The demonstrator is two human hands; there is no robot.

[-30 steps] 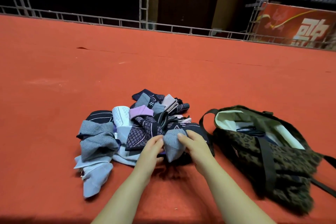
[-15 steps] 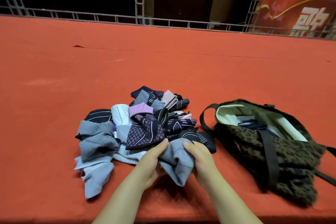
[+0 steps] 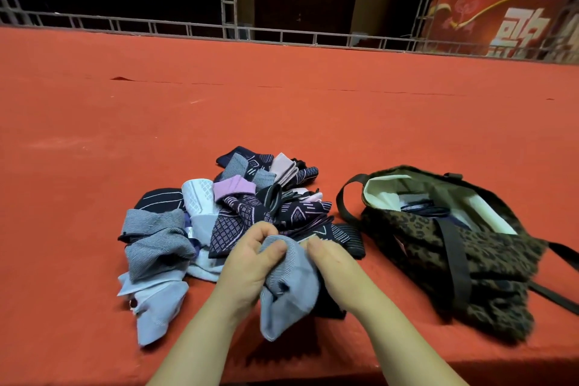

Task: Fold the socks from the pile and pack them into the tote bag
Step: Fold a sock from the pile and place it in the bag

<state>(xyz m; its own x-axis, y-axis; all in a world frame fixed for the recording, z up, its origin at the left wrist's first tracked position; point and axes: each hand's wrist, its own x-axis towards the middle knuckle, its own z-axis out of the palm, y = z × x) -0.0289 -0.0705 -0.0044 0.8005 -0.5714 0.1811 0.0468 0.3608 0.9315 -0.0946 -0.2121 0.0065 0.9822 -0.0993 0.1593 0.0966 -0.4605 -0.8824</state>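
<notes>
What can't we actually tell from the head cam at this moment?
- Tote bag contents: head view shows only a dark item through the opening; the bag wall hides the rest.
- Sock pile count: socks overlap and cover each other.
- Grey sock held by left hand and right hand: single or pair unclear; the fabric is bunched.
- Right fingertips: hidden behind the sock.

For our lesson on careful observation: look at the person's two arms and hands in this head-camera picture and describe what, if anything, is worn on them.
Nothing is worn that the picture shows. Both forearms are bare up to the frame's lower edge, with no sleeve or cuff in view. The left hand and right hand have no gloves, and no watch, bracelet or ring shows on the sides the camera sees.
</notes>
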